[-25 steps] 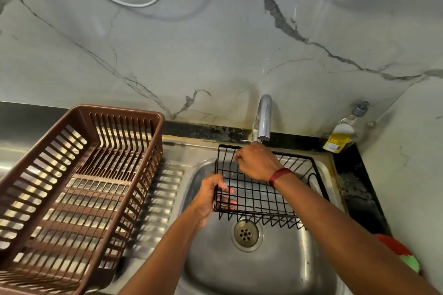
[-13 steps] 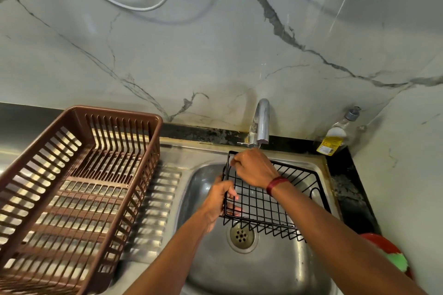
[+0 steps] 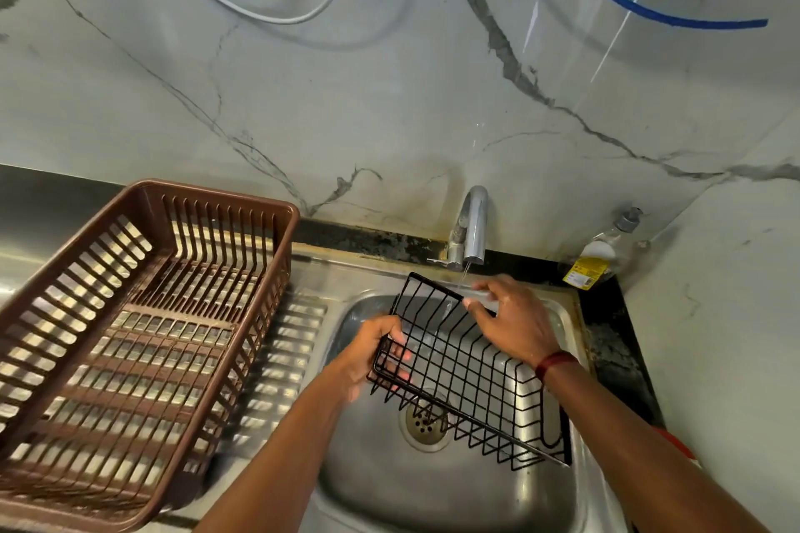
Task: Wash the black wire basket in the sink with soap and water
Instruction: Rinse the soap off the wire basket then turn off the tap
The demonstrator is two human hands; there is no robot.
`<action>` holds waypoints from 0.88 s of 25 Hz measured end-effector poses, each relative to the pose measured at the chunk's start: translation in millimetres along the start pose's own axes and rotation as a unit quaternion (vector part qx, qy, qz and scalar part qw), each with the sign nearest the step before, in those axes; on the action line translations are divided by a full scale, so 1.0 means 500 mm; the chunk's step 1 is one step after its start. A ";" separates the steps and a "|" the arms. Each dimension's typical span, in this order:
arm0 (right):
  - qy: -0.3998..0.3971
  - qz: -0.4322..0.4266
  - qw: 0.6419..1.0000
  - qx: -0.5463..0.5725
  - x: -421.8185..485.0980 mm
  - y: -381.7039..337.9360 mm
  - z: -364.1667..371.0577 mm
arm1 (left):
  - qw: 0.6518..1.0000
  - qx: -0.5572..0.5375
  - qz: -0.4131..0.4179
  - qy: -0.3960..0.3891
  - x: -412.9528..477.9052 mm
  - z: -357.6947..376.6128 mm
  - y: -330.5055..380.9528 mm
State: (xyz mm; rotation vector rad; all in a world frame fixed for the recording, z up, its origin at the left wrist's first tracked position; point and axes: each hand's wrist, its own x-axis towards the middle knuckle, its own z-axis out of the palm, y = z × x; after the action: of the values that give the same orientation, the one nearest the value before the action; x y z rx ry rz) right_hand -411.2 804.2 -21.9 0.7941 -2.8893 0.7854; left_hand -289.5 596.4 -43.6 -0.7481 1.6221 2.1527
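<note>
1. We see the black wire basket with a grid mesh [image 3: 463,364] held tilted over the stainless steel sink [image 3: 433,498], its left end raised and its right end low against the sink's right wall, above the round perforated metal drain [image 3: 422,424].
2. Our left hand [image 3: 368,353] grips the basket's left end; its fingers [image 3: 400,364] are curled round the rim wires and show through the mesh.
3. Our right hand [image 3: 513,320], a dark red band [image 3: 554,364] on its wrist, rests over the basket's far rim, its fingers [image 3: 478,301] bent onto the top wire; we cannot tell whether they close fully round it.
4. A thin stream of water [image 3: 462,276] runs from the curved chrome tap [image 3: 472,225] onto that far rim, just beside the right fingers.
5. A brown slatted plastic dish basket [image 3: 143,338] stands on the ribbed steel draining board of the counter [image 3: 281,355], left of the sink.
6. A clear soap bottle with a yellow label and grey pump [image 3: 604,253] leans in the corner behind the sink, well apart from both hands.
7. A white cable [image 3: 242,9] and a blue hose [image 3: 649,11] loop across the grey-veined marble wall [image 3: 389,100].
</note>
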 end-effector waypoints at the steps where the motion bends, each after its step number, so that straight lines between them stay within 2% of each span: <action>1: -0.058 0.037 0.997 0.025 -0.001 0.007 0.005 | 1.000 -0.002 -0.001 -0.006 -0.001 -0.003 -0.004; 3: -0.118 0.075 0.989 0.039 -0.009 0.030 0.020 | 1.000 -0.008 -0.011 -0.011 -0.003 -0.009 -0.011; 5: -0.131 0.073 0.988 0.039 -0.020 0.045 0.036 | 1.000 -0.026 -0.013 -0.009 -0.005 -0.011 -0.020; 9: -0.082 0.091 0.992 -0.013 -0.035 0.054 0.043 | 0.991 -0.130 -0.007 0.016 -0.006 -0.027 -0.048; 12: -0.039 0.160 0.986 0.037 -0.034 0.077 0.048 | 0.970 -0.244 0.005 0.019 -0.011 -0.007 -0.083; 15: -0.026 0.219 0.972 0.082 -0.044 0.072 0.056 | 0.983 -0.182 0.001 0.029 -0.026 0.047 -0.106; 17: -0.041 0.217 0.973 0.068 -0.057 0.065 0.057 | 0.990 -0.137 -0.008 0.022 -0.027 0.068 -0.120; 19: -0.042 0.187 0.981 0.030 -0.072 0.058 0.051 | 0.992 -0.118 -0.016 0.028 -0.034 0.072 -0.125; 22: 0.057 0.079 0.991 -0.092 -0.076 0.035 0.043 | 0.995 -0.089 -0.017 0.035 -0.041 0.068 -0.124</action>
State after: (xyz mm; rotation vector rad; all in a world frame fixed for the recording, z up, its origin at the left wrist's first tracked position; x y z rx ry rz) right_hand -384.8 824.3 -55.0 0.4892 -2.8932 0.5431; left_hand -245.5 647.7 -72.3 -0.9064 1.4519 2.2929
